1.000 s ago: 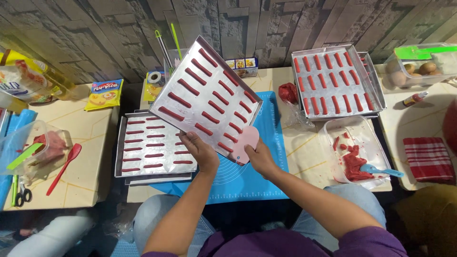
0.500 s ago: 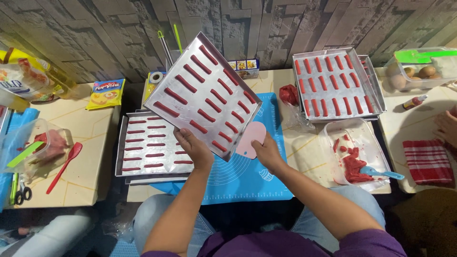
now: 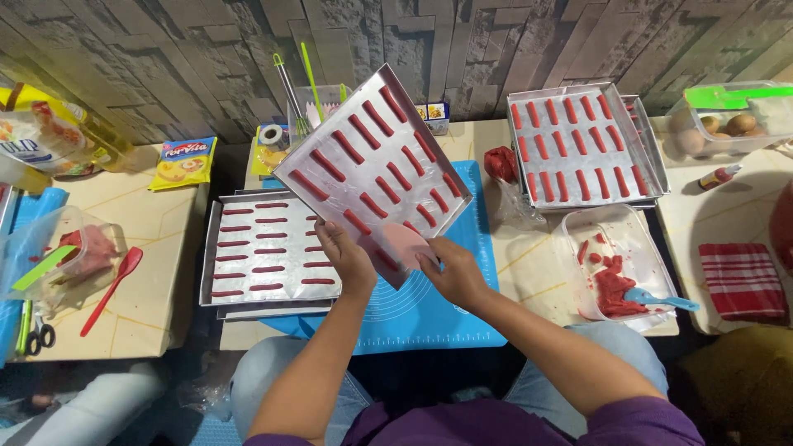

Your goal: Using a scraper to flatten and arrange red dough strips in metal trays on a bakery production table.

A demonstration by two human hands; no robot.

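Left hand [image 3: 347, 258] grips the near edge of a tilted metal tray [image 3: 373, 169] lined with red dough sticks; right hand [image 3: 450, 272] pinches a pink scraper [image 3: 405, 244] against it, above the blue mat [image 3: 429, 310]

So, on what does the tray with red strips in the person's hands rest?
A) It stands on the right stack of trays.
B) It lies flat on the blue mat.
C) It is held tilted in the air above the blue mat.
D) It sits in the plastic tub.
C: the left hand grips the tray at its lower edge, and it hangs tilted over the blue mat, with the right hand holding a pink scraper against it.
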